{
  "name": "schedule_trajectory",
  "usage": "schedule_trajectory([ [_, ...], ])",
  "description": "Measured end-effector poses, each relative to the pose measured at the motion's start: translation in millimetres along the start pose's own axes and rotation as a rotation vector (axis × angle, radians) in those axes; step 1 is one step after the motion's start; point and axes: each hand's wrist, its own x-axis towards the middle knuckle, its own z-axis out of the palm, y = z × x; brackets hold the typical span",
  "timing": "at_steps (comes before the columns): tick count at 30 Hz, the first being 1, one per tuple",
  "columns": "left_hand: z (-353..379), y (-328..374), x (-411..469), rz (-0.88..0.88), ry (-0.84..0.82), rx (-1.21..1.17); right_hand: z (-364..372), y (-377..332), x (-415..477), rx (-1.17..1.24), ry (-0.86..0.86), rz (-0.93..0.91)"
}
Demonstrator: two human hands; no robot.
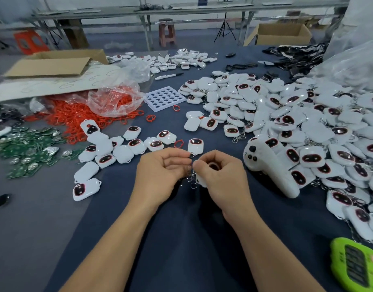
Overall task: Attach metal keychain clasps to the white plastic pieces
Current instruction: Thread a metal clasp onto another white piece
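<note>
My left hand (160, 171) pinches a small metal ring between thumb and forefinger, and a short chain of keychain clasps (191, 179) hangs from it. My right hand (220, 175) is closed on a white plastic piece (200, 182), mostly hidden under the fingers. The two hands meet above the dark blue table (181, 239). Loose white pieces with dark oval faces (135, 145) lie just beyond my hands. A large heap of white pieces with rings attached (307, 127) fills the right side.
A white handheld controller (270, 167) lies right of my hands. Orange rings (82, 116) spill from a plastic bag at left, beside green circuit boards (29, 152). A white perforated tray (165, 98), a marker (169, 75), cardboard boxes (55, 64) and a green timer (358, 266) sit around.
</note>
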Motion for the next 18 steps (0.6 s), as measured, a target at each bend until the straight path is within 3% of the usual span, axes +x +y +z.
schedule_trajectory([
  [10,10,3,-21,0.210,0.100,0.246,1,3,-2,-0.162,-0.025,-0.082],
  [15,12,8,-25,0.207,0.175,0.295,-1,-1,-1,-0.004,0.012,-0.059],
  [18,9,9,-23,0.173,0.140,0.259,-3,-4,-2,0.109,-0.012,-0.010],
])
